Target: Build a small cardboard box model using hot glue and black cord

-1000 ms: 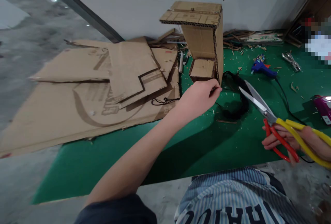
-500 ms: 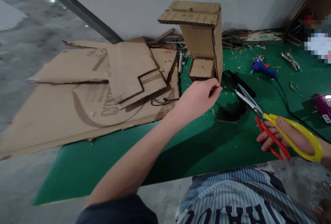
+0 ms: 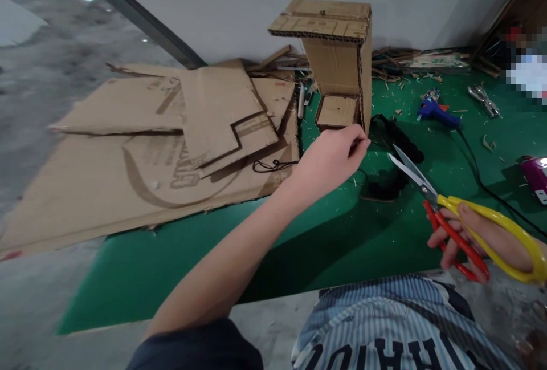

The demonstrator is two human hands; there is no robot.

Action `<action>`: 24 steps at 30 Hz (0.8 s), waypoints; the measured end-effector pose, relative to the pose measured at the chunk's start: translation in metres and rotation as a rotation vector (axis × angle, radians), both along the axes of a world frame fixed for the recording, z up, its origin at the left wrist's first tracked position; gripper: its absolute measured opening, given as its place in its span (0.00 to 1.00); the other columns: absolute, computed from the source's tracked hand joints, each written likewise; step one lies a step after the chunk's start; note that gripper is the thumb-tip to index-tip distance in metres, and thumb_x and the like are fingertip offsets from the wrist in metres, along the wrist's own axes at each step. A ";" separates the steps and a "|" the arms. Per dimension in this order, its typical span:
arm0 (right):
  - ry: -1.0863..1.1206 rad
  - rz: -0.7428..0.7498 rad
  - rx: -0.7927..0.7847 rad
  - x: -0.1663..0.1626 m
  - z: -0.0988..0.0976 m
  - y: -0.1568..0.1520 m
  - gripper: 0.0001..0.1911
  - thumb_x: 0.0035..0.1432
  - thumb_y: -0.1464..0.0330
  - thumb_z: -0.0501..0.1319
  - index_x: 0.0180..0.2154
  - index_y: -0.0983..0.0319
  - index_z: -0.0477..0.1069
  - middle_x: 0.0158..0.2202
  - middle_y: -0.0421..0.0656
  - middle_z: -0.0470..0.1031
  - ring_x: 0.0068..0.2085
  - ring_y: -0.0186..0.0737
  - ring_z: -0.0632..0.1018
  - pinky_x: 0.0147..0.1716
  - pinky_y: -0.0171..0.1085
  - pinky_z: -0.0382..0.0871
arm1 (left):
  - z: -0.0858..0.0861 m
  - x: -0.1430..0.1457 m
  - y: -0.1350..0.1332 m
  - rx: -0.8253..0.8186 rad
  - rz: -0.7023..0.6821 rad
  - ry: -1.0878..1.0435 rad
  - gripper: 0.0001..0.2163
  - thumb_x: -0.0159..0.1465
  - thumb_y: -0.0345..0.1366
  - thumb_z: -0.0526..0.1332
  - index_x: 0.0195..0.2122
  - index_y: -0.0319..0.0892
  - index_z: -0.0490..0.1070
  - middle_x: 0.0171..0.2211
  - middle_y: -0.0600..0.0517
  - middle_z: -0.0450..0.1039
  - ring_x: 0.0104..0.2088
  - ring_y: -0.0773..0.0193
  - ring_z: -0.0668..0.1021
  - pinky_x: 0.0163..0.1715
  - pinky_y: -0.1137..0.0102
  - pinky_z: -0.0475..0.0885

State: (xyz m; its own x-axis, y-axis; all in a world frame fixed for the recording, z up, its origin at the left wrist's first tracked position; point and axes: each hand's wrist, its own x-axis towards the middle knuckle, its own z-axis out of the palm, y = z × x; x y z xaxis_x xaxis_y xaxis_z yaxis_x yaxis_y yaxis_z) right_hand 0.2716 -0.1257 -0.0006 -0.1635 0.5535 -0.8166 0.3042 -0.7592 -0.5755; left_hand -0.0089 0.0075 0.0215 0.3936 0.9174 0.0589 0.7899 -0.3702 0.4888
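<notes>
My left hand (image 3: pixel 335 153) is closed in a pinch in front of the cardboard structure (image 3: pixel 339 68), which stands upright with an overhanging top and a box-like base. What the fingertips hold is too small to make out. My right hand (image 3: pixel 461 239) grips the scissors (image 3: pixel 444 210), which have one yellow and one red handle. Their blades are parted and point up and left, toward my left hand. Beyond the blade tips lies a fuzzy black strip (image 3: pixel 405 145) on the green table (image 3: pixel 299 267). A thin black cord (image 3: pixel 273 166) runs out of sight behind my left forearm.
Flat cardboard sheets (image 3: pixel 162 170) cover the table's left side. A blue glue gun (image 3: pixel 438 113) with a black cable lies to the right, near a clear coiled cable (image 3: pixel 482 101) and a purple device (image 3: pixel 536 176). Cardboard scraps (image 3: pixel 414 59) line the wall.
The scissors in my right hand have drifted slightly down and to the right, blades still apart. My left hand keeps its pinch. The whole view has shifted a little.
</notes>
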 end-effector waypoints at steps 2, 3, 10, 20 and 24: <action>-0.007 0.013 0.007 -0.006 0.000 0.009 0.50 0.49 0.24 0.53 0.43 0.63 0.76 0.30 0.52 0.83 0.19 0.36 0.77 0.19 0.34 0.69 | 0.002 0.001 -0.002 -0.002 -0.011 0.003 0.10 0.73 0.34 0.56 0.38 0.40 0.75 0.28 0.52 0.76 0.27 0.65 0.73 0.30 0.69 0.61; -0.004 0.014 0.011 -0.008 -0.001 0.012 0.50 0.50 0.24 0.53 0.43 0.63 0.75 0.30 0.52 0.84 0.17 0.34 0.74 0.18 0.34 0.68 | 0.003 0.001 -0.003 -0.004 -0.019 0.004 0.10 0.73 0.34 0.55 0.38 0.40 0.74 0.28 0.52 0.75 0.26 0.66 0.72 0.30 0.69 0.61; -0.014 -0.005 0.058 -0.014 -0.009 0.019 0.44 0.53 0.26 0.52 0.38 0.61 0.73 0.28 0.51 0.83 0.13 0.33 0.71 0.15 0.33 0.64 | 0.002 0.000 -0.004 0.004 -0.043 -0.008 0.09 0.73 0.33 0.56 0.36 0.41 0.73 0.26 0.54 0.73 0.23 0.68 0.69 0.27 0.70 0.60; -0.061 0.100 0.078 -0.017 -0.015 0.014 0.43 0.60 0.28 0.47 0.21 0.59 0.67 0.12 0.45 0.68 0.13 0.32 0.68 0.13 0.31 0.61 | 0.005 -0.001 -0.005 -0.003 -0.022 -0.005 0.09 0.72 0.33 0.56 0.35 0.41 0.73 0.27 0.53 0.73 0.24 0.67 0.70 0.29 0.69 0.60; -0.037 0.153 0.156 -0.008 -0.012 0.010 0.40 0.59 0.30 0.53 0.33 0.61 0.73 0.21 0.44 0.76 0.14 0.31 0.69 0.13 0.31 0.61 | 0.004 -0.010 0.006 -0.018 -0.006 0.006 0.09 0.72 0.35 0.56 0.37 0.41 0.75 0.29 0.51 0.76 0.28 0.64 0.74 0.31 0.69 0.63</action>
State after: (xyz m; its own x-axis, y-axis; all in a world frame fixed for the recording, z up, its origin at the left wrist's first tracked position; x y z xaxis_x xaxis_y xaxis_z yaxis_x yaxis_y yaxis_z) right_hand 0.2641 -0.1155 -0.0122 -0.2264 0.6447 -0.7302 0.4321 -0.6054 -0.6685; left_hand -0.0188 0.0136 0.0257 0.3996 0.9158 0.0399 0.7907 -0.3664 0.4905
